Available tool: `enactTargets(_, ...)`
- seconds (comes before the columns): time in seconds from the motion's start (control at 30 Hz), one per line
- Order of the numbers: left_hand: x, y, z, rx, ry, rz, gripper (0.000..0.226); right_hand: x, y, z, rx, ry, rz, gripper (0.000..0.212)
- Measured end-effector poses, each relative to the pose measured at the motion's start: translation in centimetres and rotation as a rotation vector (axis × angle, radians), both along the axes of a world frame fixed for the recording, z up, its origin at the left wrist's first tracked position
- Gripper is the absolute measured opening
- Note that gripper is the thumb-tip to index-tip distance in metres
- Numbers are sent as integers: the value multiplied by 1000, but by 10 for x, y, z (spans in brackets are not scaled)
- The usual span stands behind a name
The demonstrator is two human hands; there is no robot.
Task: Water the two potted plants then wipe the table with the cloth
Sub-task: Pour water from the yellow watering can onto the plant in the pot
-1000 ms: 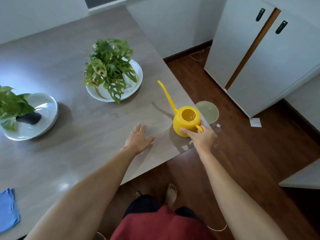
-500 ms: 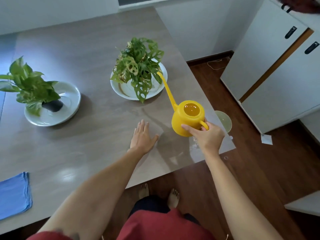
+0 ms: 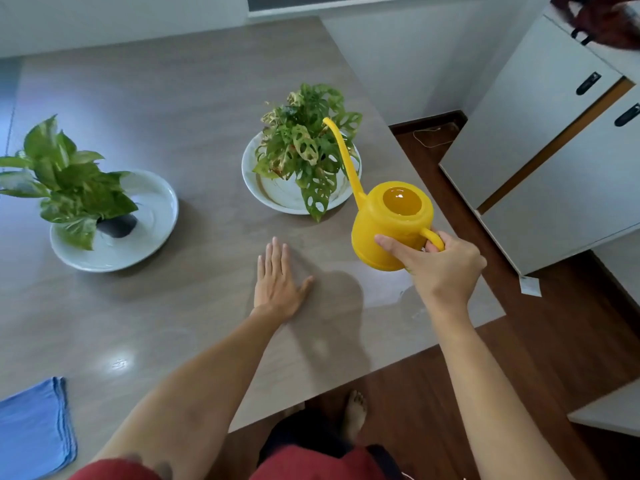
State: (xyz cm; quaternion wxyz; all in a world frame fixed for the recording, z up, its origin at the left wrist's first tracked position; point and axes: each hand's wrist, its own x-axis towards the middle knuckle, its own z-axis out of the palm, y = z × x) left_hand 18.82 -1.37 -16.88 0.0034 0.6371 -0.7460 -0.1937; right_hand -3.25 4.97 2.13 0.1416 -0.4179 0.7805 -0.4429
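My right hand (image 3: 441, 268) grips the handle of a yellow watering can (image 3: 389, 225), held in the air above the table's right side. Water fills the can, and its long spout reaches up over the holey-leaved plant (image 3: 304, 147), which stands on a white plate (image 3: 273, 197). A second plant (image 3: 65, 181) in a dark pot sits on another white plate (image 3: 152, 216) at the left. My left hand (image 3: 277, 282) lies flat on the grey table (image 3: 156, 306), fingers apart. A folded blue cloth (image 3: 34, 431) lies at the table's near left corner.
White cabinets (image 3: 561, 150) with black handles stand to the right, across a strip of dark wooden floor (image 3: 540, 341). A scrap of paper (image 3: 530, 285) lies on the floor by the cabinet. The table's right edge runs just under the can.
My right hand has lifted the watering can off the table and carried it up towards the holey-leaved plant. The left hand has stayed flat on the table.
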Motion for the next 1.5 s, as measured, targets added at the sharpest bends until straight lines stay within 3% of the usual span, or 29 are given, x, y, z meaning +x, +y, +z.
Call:
enactTargets(0.17, 10, 7, -21, -28, -48, -98, 93, 17, -10, 8, -25, 7, -21, 61)
enactTargets(1.5, 10, 6, -23, -24, -55, -91, 99, 40, -30, 27, 49, 9, -39, 65)
